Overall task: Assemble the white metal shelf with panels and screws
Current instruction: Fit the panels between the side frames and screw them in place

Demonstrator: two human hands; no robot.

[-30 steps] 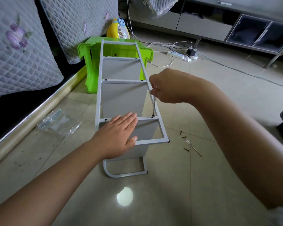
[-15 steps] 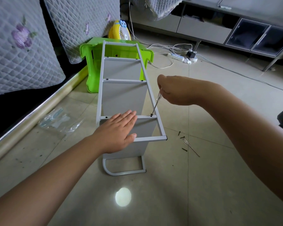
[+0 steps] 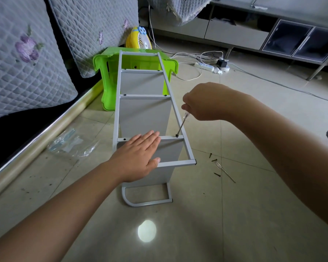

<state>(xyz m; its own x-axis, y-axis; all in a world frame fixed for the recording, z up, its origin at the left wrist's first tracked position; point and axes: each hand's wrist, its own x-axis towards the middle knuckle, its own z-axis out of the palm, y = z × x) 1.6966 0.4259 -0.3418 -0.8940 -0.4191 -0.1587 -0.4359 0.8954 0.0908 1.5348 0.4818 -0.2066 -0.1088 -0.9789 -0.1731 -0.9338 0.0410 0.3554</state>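
— Head view: where's the shelf (image 3: pixel 119 103)?
— Lying on the floor (image 3: pixel 235 214), far end propped on a green stool (image 3: pixel 100 69).
— And the hands?
— Left hand (image 3: pixel 138 157) lies flat, fingers straight, on a panel (image 3: pixel 169 150). Right hand (image 3: pixel 204 101) grips a screwdriver (image 3: pixel 181 124), tip on a screw (image 3: pixel 176 135) in a crossbar.
— Anything nearby?
— Loose screws (image 3: pixel 214 160) just right of the shelf.

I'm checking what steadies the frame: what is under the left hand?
The left hand lies flat on the shelf, across a crossbar and the grey panel below it. Whatever lies directly beneath the palm is covered and cannot be seen.
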